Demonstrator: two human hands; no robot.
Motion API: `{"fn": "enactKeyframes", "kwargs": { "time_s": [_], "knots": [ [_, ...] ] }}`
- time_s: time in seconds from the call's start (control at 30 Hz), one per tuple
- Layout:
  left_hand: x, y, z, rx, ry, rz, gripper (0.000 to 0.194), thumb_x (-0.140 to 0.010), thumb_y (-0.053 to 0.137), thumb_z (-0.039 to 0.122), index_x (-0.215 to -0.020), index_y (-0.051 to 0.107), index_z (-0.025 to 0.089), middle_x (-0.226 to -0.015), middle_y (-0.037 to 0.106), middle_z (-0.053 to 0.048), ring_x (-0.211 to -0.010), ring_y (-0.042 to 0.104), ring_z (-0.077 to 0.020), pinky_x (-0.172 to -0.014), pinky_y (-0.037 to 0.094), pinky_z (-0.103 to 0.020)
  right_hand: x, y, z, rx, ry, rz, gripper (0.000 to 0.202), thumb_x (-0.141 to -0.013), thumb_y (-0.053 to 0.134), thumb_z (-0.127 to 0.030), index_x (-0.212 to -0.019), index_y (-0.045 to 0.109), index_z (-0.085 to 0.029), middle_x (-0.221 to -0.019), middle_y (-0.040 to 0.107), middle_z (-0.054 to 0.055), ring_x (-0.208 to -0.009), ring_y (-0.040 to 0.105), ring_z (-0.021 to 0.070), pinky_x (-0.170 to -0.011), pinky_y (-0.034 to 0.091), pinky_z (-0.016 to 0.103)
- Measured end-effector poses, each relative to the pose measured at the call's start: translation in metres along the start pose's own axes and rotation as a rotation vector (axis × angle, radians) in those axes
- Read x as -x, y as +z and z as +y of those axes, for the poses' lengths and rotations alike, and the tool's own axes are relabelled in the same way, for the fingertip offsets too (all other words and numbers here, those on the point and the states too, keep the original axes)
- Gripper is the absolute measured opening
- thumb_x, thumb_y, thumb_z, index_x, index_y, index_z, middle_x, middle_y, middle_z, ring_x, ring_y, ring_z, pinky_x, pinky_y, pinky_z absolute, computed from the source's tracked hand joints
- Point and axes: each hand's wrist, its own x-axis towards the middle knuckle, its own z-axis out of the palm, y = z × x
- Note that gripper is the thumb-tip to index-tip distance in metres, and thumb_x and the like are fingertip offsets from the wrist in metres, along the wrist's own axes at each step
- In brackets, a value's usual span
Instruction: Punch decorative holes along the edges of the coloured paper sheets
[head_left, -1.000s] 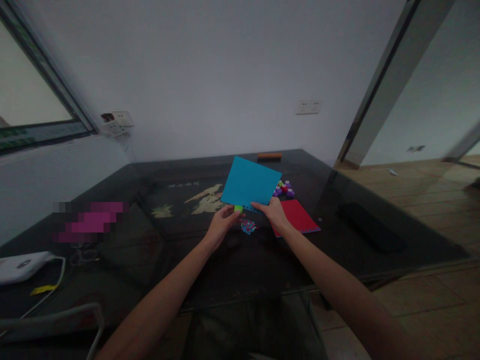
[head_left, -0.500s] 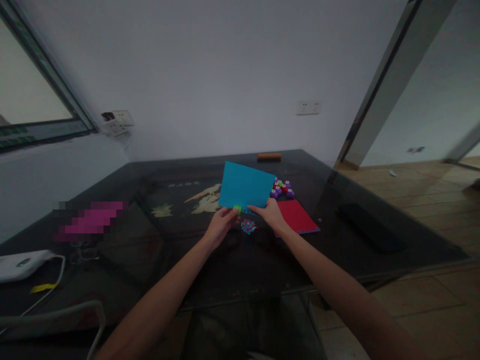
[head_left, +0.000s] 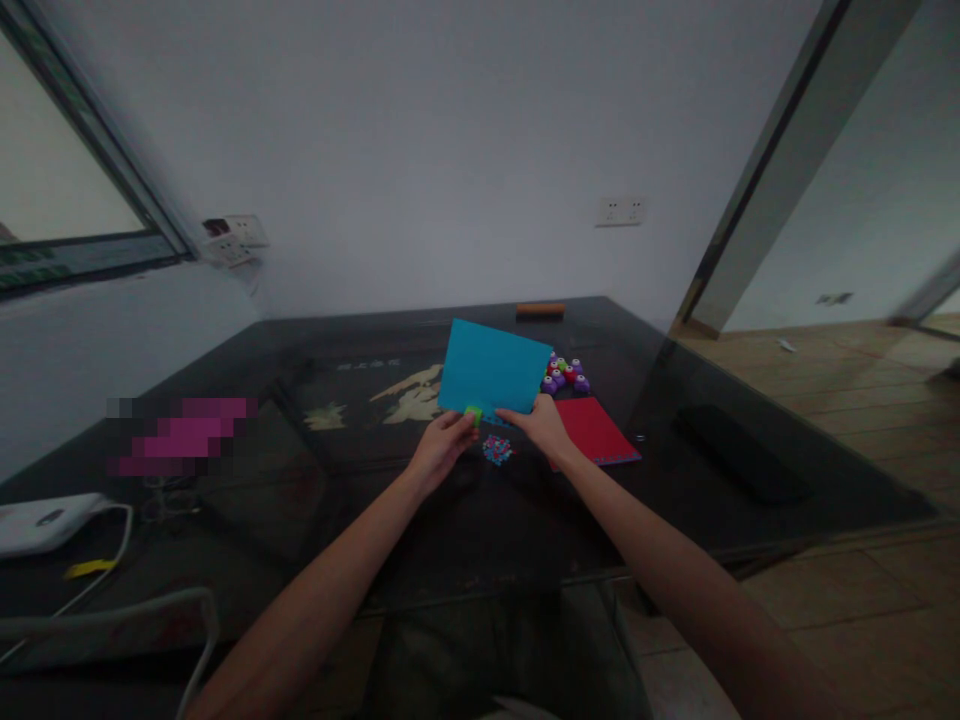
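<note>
A blue sheet (head_left: 495, 367) is held up, tilted, above the dark table. My left hand (head_left: 444, 446) grips a small green object (head_left: 473, 414) at the sheet's lower left edge. My right hand (head_left: 541, 422) pinches the sheet's lower right corner, thumb lying across its front. Small punched marks or bits show along the lower edge between the hands. Just below lies a little pile of red, blue and white bits (head_left: 496, 450). Red sheets (head_left: 598, 432) lie to the right, partly behind my right hand. Several purple, red and green round-topped pieces (head_left: 568, 374) stand behind them.
On the dark table (head_left: 465, 540) a long black object (head_left: 739, 455) lies at the right and a brown roll (head_left: 540, 311) at the back. A pink blurred item (head_left: 191, 435) and a white device with a cable (head_left: 52, 525) are at the left.
The view has shifted very slightly. Both hands keep their hold on the blue sheet and the green object, with hardly any movement.
</note>
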Motion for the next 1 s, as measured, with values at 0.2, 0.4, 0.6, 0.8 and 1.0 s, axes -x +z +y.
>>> {"fn": "enactKeyframes", "kwargs": {
  "time_s": [0.2,0.4,0.6,0.8,1.0],
  "knots": [
    [0.0004,0.0004,-0.0007,-0.006,0.005,0.006,0.026,-0.06,0.078,0.028,-0.075,0.064,0.012,-0.072,0.061,0.0,-0.062,0.054,-0.0074,-0.063,0.045,-0.02,0.0003,0.0001,-0.0002,-0.006,-0.022,-0.034,0.035,-0.06,0.073,-0.037,-0.085,0.068,-0.013,-0.083,0.071,0.009,-0.075,0.065,0.0244,-0.075,0.051,0.04],
    [-0.0016,-0.0009,-0.0026,-0.025,0.012,0.013,0.026,-0.06,0.078,0.03,-0.072,0.063,0.012,-0.069,0.06,0.0,-0.061,0.054,-0.0078,-0.063,0.044,-0.022,0.0003,0.0008,-0.0004,0.001,-0.024,-0.032,0.034,-0.06,0.073,-0.036,-0.084,0.068,-0.013,-0.082,0.071,0.009,-0.075,0.065,0.025,-0.074,0.051,0.041],
    [-0.0003,-0.0016,-0.0027,-0.062,0.018,0.025,0.027,-0.061,0.077,0.034,-0.073,0.064,0.014,-0.071,0.06,0.0,-0.062,0.053,-0.0078,-0.059,0.04,-0.02,-0.0003,0.001,0.001,0.015,-0.022,-0.022,0.033,-0.06,0.073,-0.036,-0.083,0.068,-0.013,-0.083,0.071,0.01,-0.072,0.064,0.0241,-0.074,0.051,0.041],
    [-0.0005,-0.0031,-0.0031,-0.065,0.025,0.025,0.028,-0.062,0.076,0.034,-0.079,0.066,0.015,-0.082,0.064,-0.002,-0.072,0.057,-0.0112,-0.064,0.043,-0.022,0.0005,0.0015,0.0,-0.003,-0.011,-0.023,0.035,-0.059,0.074,-0.036,-0.084,0.069,-0.013,-0.081,0.071,0.009,-0.072,0.064,0.0243,-0.075,0.051,0.042],
    [-0.0002,-0.0024,-0.0023,-0.021,-0.003,0.014,0.028,-0.064,0.076,0.031,-0.083,0.065,0.014,-0.084,0.066,-0.005,-0.079,0.061,-0.0141,-0.073,0.047,-0.026,0.0005,0.0019,-0.0005,-0.036,-0.005,-0.033,0.034,-0.057,0.075,-0.037,-0.083,0.069,-0.014,-0.084,0.071,0.009,-0.072,0.064,0.024,-0.076,0.051,0.042]
  ]
}}
